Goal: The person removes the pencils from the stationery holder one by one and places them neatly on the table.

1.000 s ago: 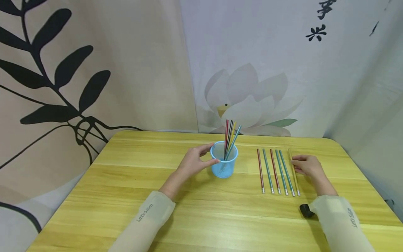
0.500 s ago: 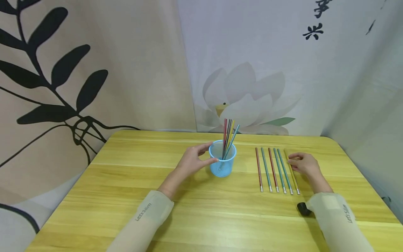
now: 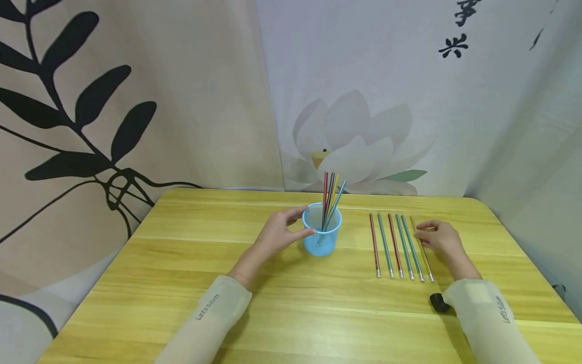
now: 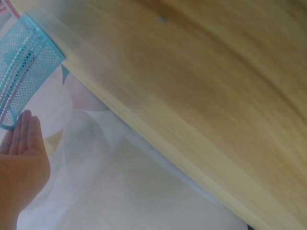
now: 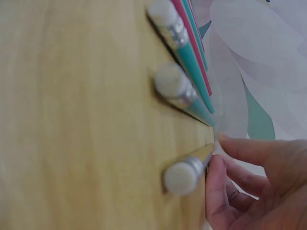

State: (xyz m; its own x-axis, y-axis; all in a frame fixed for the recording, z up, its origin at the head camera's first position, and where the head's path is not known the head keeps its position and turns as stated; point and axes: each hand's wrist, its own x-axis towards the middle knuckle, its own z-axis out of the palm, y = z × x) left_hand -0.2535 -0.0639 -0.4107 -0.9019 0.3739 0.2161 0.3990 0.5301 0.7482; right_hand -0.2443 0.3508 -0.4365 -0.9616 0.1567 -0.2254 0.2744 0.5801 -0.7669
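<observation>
My left hand (image 3: 281, 233) holds the left side of a light blue mesh pencil cup (image 3: 320, 244), thumb at the front and fingers toward the back of the rim. In the left wrist view, the fingers lie long against the mesh. Red, black, yellow and teal pencils (image 3: 335, 199) stand in the cup, leaning apart. Over at the right, my right hand (image 3: 442, 237) pinches a yellow pencil (image 3: 426, 260) near its upper half. That pencil lies on the table, its white eraser (image 5: 180, 178) toward me in the right wrist view. It is the rightmost of a row.
Left of it lie two red pencils (image 3: 375, 247) and three teal pencils (image 3: 386, 247), roughly parallel, erasers toward me. A black object (image 3: 439, 303) sits by the right sleeve. The wooden table (image 3: 291, 323) ends at a printed cloth backdrop (image 3: 218, 101).
My right hand has shifted slightly left, and the far end of the yellow pencil has swung left toward the teal pencils. The left hand and the cup hold their place.
</observation>
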